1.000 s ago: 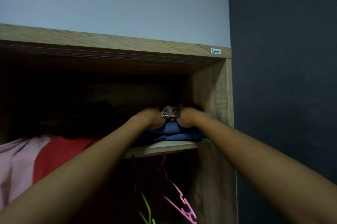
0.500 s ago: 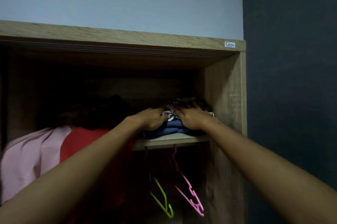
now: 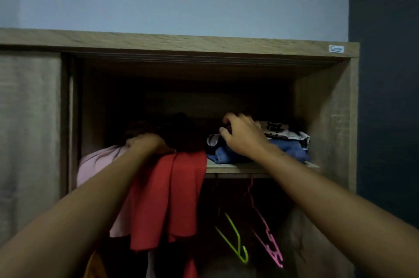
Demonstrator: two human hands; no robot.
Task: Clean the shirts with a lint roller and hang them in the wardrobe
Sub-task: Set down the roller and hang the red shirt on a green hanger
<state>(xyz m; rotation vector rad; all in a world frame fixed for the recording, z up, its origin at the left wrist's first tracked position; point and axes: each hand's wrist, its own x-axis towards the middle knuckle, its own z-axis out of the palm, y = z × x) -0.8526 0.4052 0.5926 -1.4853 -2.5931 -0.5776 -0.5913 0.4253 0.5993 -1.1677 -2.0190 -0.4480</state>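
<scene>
Head view: wardrobe [image 3: 326, 119] interior mostly dark.

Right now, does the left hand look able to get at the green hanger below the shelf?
Probably yes, but not from where it rests. The left hand lies on the pink cloth on the shelf; the green hanger hangs lower right, past the draped red cloth, with open space around it.

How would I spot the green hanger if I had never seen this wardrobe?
Start at the wardrobe and find its shelf, which holds folded clothes. In the dark space below, two empty hangers dangle side by side. The green hanger is the left one, lime and plain, while the pink hanger beside it has notches.
</scene>
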